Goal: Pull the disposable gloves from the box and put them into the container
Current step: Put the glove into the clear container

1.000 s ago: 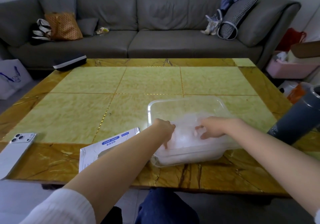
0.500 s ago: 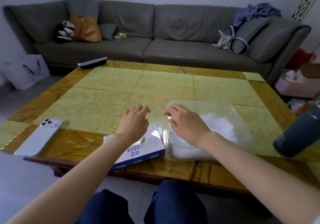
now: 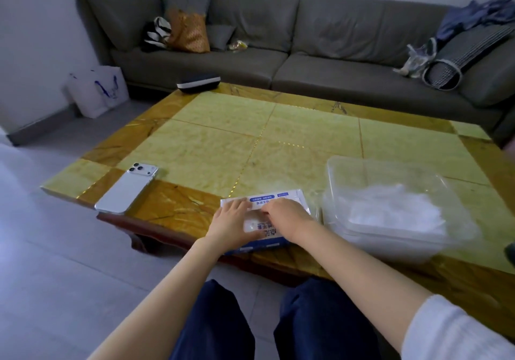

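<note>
A flat white-and-blue glove box (image 3: 281,198) lies at the table's near edge. My left hand (image 3: 233,224) presses flat on its left half. My right hand (image 3: 287,214) sits over the opening in the box's middle, its fingers curled down onto the thin clear plastic there; the fingertips are hidden. To the right stands a clear plastic container (image 3: 362,164) holding a heap of crumpled clear gloves (image 3: 395,209).
A white phone (image 3: 126,188) lies at the table's left front corner. A dark case (image 3: 198,82) sits at the far left corner. A dark bottle (image 3: 511,252) shows at the right edge. A grey sofa (image 3: 320,61) with bags stands behind the yellow tiled table (image 3: 278,142).
Both hands left the container and moved left onto the glove box. The left hand came down flat on it, and the right hand went to its opening. The view swung left.
</note>
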A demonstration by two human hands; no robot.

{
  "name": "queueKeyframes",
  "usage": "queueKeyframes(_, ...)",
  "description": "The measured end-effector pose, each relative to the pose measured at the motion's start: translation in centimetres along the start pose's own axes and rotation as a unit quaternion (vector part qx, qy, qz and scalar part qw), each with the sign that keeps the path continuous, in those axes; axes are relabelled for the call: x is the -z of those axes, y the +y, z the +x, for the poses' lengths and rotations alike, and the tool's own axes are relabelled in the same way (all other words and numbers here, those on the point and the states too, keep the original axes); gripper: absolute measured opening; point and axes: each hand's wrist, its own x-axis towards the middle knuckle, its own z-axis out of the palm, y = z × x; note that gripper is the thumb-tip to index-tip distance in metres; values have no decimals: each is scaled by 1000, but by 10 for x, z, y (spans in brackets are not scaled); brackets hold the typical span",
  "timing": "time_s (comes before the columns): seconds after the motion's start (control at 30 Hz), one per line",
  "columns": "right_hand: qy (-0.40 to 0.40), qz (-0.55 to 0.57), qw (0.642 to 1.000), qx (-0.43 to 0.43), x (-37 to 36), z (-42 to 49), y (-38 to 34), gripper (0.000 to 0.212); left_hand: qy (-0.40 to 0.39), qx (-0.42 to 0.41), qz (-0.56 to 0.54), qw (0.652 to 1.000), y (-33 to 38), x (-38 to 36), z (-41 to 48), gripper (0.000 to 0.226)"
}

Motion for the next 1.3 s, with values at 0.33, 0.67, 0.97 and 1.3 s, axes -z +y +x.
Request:
queueKeyframes(0.33, -22, -173, 985, 18, 11, 18, -13, 19, 14, -2, -26, 1000, -4, -6, 0, 77)
queueKeyframes(0.67, 101, 108, 983, -108, 20, 1, 14, 8, -1, -2, -25, 1000, -3, -2, -1, 82)
queueKeyframes(0.97, 74, 179, 976, -96, 30, -3, 8, 45, -4, 0, -28, 1000, -1, -1, -2, 81)
queueKeyframes(1.3, 192, 163, 959, -128, 46, -7, 34, 33, -6, 3, -30, 1000, -2, -1, -1, 81)
